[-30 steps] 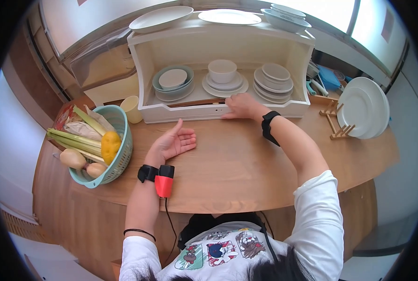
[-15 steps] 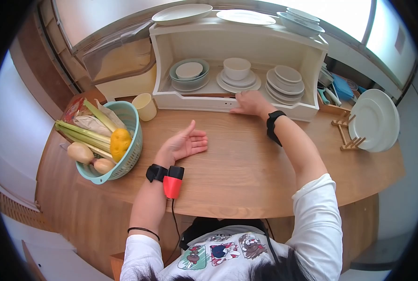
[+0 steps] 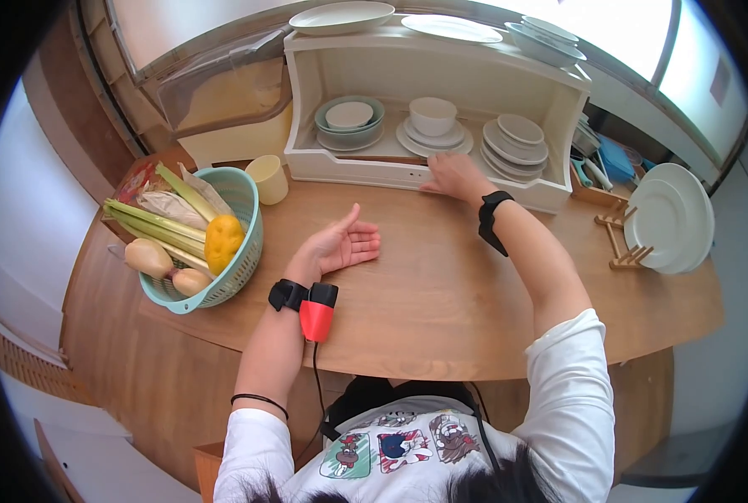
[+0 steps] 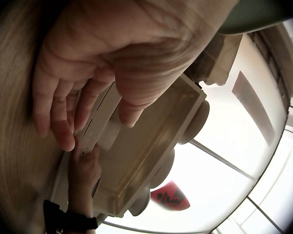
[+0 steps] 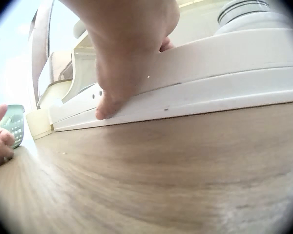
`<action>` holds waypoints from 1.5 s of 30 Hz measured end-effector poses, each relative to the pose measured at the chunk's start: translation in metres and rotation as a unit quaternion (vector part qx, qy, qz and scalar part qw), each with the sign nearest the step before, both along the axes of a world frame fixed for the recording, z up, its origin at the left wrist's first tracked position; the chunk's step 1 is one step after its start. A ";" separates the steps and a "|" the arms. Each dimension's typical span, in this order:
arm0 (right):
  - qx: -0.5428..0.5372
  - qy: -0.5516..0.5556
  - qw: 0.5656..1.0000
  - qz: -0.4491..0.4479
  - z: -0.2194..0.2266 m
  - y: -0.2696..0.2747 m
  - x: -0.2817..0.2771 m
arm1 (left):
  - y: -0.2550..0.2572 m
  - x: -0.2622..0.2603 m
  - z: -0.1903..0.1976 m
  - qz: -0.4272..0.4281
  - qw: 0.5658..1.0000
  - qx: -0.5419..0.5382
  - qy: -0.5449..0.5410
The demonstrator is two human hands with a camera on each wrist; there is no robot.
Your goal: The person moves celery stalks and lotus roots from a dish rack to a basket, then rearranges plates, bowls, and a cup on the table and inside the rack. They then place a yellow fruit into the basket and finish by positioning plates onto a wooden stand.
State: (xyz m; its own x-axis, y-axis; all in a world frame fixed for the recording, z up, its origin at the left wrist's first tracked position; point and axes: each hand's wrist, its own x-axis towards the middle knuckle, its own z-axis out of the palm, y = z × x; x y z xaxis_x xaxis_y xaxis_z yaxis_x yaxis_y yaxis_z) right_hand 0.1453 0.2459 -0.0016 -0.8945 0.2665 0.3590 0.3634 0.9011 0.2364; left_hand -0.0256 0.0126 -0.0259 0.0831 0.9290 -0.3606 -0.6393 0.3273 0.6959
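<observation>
My right hand [image 3: 458, 178] grips the low front rim of a white shelf unit [image 3: 340, 170], fingers over the rim and thumb on its outer face, as the right wrist view shows at the hand [image 5: 129, 68]. Stacked plates and a white bowl [image 3: 432, 116] stand inside, just behind that hand. My left hand [image 3: 347, 241] lies on its side at the wooden table [image 3: 407, 310], holding nothing. In the left wrist view the left hand [image 4: 107, 58] has loosely bent fingers and the thumb apart from them.
A green basket [image 3: 244, 260] of vegetables stands at the left, with a yellow cup [image 3: 267, 179] behind it. At the right, large white plates [image 3: 667, 218] lean in a wooden rack [image 3: 615, 239]. More dishes [image 3: 451, 28] lie on top of the shelf unit.
The head view has shifted, so the scene appears farther right and slightly higher. Both hands keep about the same places relative to the shelf unit and table.
</observation>
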 end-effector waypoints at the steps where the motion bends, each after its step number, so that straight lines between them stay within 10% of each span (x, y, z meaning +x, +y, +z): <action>1: 0.002 -0.001 1.000 -0.004 0.001 -0.002 0.001 | 0.000 0.000 0.001 0.002 1.000 0.002 -0.001; 15: -0.013 0.121 0.992 -0.017 0.084 -0.069 0.043 | -0.002 0.002 0.001 0.008 1.000 -0.003 -0.003; 21: -0.213 0.021 0.930 -0.298 0.076 -0.060 0.103 | -0.004 0.004 0.004 0.008 1.000 0.003 0.003; 29: -0.184 0.071 0.903 -0.382 0.004 0.020 0.131 | -0.003 0.000 0.001 0.003 1.000 0.010 -0.017; 45: -0.230 0.044 0.870 -0.434 0.009 0.055 0.127 | -0.002 0.000 0.000 0.003 1.000 0.007 -0.009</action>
State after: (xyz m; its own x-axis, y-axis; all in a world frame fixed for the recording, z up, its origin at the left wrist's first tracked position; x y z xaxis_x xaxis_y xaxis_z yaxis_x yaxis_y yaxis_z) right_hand 0.2727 0.3005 0.0070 -0.2593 0.9612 0.0939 0.9525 0.2706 -0.1397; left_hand -0.0253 0.0106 -0.0264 0.0833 0.9343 -0.3467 -0.6544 0.3136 0.6880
